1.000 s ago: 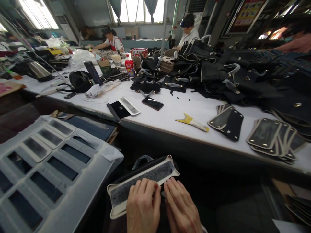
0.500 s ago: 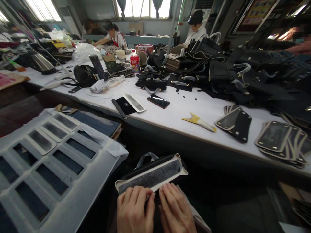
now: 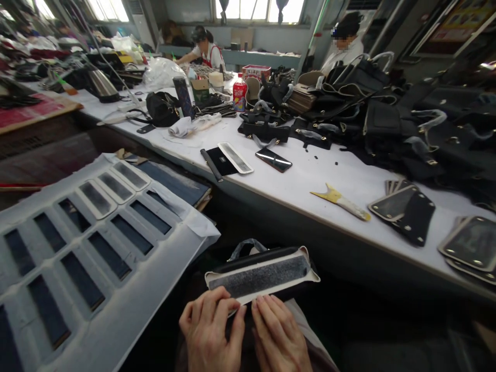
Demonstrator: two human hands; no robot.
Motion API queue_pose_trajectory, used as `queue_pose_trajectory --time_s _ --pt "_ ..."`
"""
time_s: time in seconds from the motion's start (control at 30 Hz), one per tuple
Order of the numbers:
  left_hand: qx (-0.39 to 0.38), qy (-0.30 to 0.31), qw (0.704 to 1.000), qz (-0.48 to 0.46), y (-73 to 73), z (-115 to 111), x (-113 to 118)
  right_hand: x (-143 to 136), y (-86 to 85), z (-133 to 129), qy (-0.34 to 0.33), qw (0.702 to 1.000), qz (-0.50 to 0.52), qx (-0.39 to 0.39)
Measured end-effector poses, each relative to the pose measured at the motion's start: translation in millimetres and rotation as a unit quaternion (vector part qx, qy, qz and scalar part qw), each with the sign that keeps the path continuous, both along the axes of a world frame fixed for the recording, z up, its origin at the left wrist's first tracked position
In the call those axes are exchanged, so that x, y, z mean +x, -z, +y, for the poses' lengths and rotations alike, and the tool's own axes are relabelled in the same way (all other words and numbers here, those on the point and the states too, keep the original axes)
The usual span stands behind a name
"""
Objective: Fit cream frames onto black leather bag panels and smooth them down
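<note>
A black handbag (image 3: 241,263) lies on my lap with a long panel (image 3: 263,274) facing up, dark and speckled in the middle with a cream border. My left hand (image 3: 215,325) pinches the panel's near edge at its left part, fingers bent and thumb close to the fingertips. Beside it, my right hand (image 3: 279,330) presses its closed fingers against the same edge near the middle. The bag's near side is hidden under both hands. A clear-wrapped handle (image 3: 248,245) sticks up at the bag's far side.
To the left, a pale board (image 3: 155,279) with dark rectangular openings carries several cream-edged panels (image 3: 96,199). On the white table (image 3: 287,196) are a phone (image 3: 273,159), a yellow-and-white spreader (image 3: 341,201), black flaps (image 3: 405,206) and piled black bags. Two people work behind.
The view has swung left, so the surroundings sit further right. My left hand has slid a little leftward along the panel's edge, while my right stays on it.
</note>
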State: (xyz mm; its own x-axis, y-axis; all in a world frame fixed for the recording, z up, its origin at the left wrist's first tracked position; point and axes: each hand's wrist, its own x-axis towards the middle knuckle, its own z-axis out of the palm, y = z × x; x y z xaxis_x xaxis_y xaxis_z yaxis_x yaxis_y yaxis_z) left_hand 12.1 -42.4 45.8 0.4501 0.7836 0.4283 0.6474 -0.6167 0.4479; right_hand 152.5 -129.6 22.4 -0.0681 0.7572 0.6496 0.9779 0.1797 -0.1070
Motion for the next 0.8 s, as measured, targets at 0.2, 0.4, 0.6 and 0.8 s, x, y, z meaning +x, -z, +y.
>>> queue_pose_trajectory --time_s 0.2,0.4,0.6,0.8 --pt "0.002 -0.025 1.000 0.004 6.9 -4 -10 -5 -1.8 6 -0.030 1.000 -0.008 0.002" --pt "-0.006 -0.036 0.999 0.000 13.1 -5 -18 -12 -2.4 11 -0.039 0.999 -0.020 0.006" --pt "-0.050 -0.096 0.990 -0.089 22.9 -10 -18 -16 -2.6 14 -0.049 0.998 -0.034 0.006" --pt "-0.279 -0.142 0.903 -0.295 63.9 -22 -30 -21 -7.8 21 -0.044 0.997 -0.061 0.005"
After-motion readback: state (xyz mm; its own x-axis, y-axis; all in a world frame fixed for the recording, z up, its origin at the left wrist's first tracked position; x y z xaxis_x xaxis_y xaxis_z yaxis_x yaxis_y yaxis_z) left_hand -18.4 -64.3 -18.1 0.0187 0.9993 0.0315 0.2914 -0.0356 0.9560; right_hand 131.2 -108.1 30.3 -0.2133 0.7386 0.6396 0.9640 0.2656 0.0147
